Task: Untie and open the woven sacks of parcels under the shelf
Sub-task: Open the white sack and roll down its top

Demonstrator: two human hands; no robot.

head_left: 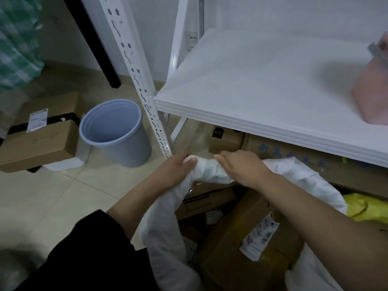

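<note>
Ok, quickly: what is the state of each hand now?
Left hand: grips the rolled rim of the sack.
Right hand: grips the same rim.

The shelf (262, 80) before me carries one pink thing (371, 97) at its right edge. On the tiled floor (52, 196) stand a blue bin (117, 133), boxes (39, 143) left of it, and my sack (163, 238).

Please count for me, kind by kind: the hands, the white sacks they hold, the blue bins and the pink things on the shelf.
Hands, left hand and right hand: 2
White sack: 1
Blue bin: 1
Pink thing: 1
Total: 5
</note>
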